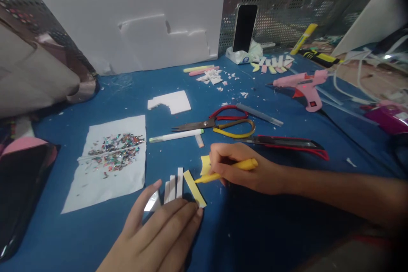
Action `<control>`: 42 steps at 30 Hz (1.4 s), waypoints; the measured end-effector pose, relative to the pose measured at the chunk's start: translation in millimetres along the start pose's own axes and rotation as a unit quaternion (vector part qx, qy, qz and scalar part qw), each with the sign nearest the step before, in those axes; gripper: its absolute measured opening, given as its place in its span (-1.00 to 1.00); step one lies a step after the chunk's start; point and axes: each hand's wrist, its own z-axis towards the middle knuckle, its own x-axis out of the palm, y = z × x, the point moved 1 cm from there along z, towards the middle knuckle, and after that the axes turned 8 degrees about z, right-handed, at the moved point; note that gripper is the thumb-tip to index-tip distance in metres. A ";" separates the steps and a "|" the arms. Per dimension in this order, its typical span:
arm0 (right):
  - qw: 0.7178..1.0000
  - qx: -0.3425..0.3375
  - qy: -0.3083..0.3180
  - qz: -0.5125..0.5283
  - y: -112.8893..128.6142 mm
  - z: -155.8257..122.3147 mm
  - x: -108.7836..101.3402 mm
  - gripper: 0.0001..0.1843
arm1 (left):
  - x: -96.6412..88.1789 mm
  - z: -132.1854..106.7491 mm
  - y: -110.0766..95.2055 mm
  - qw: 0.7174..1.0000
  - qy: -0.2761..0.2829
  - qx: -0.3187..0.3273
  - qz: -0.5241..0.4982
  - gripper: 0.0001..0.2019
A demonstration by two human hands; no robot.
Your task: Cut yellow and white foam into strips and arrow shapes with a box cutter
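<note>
My right hand (237, 168) is closed around a yellow highlighter pen (229, 171), its tip touching a narrow yellow-coloured strip (194, 188) on the blue table. My left hand (159, 233) lies flat with fingers stretched out, its fingertips pressing the near end of that strip. Beside the strip stand several white foam strips (174, 187), partly under my left thumb. A small yellow piece (205, 164) lies just behind the pen.
A white sheet (95, 182) holds glitter bits (114, 151). Scissors (219, 124), a white pen (177, 136), a red-black cutter (287, 142), a pink glue gun (302, 87), a foam piece (170, 102), a propped phone (244, 27) and a large foam board (134, 21) lie beyond.
</note>
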 end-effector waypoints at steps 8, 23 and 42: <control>0.999 -0.032 0.029 -0.005 0.5 -2.2 0.4 -0.68 | -2.5 -3.2 2.2 0.999 0.032 0.028 0.003 -0.71; 0.999 -0.032 0.040 -0.015 1.0 -3.1 1.7 -0.63 | -3.1 -3.5 2.0 0.998 0.050 0.040 0.013 -0.68; 0.998 -0.024 -0.021 -0.061 -0.1 -4.1 4.5 -0.73 | -3.9 0.1 -1.8 0.999 0.032 0.014 -0.009 -0.68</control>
